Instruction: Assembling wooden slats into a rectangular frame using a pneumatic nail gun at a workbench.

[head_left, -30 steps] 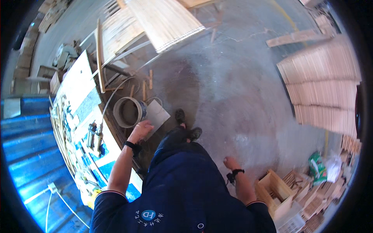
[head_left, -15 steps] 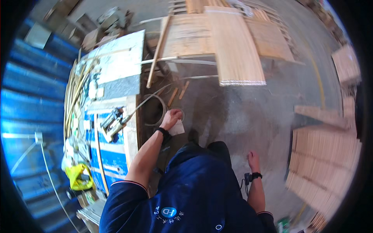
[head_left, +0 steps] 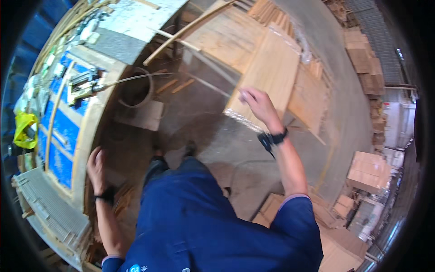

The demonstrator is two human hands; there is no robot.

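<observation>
My left hand (head_left: 96,170) hangs beside the edge of the workbench (head_left: 84,170), its fingers loosely bent and slightly apart, with nothing seen in it. Over the long wooden panel (head_left: 269,68) my right hand (head_left: 260,105) is raised. Its fingers are half curled and a little blurred at the tips, and no object shows in them; whether it touches the panel I cannot tell. That panel lies across other boards (head_left: 226,34) on a stack and has a pale, shiny band along its near end. On the blue-topped bench lies a nail-gun-like tool (head_left: 81,86) with a hose.
A hose (head_left: 136,78) runs from the tool past the bench edge. Loose wood strips (head_left: 174,86) and a pale board (head_left: 147,115) lie on the floor. Cardboard boxes (head_left: 369,170) stand at the right. A yellow bag (head_left: 26,130) sits at the bench's left.
My body and view have turned to the right. The right hand has risen from beside my body to over the panel; the left has moved back from the pale board and lowered beside the bench.
</observation>
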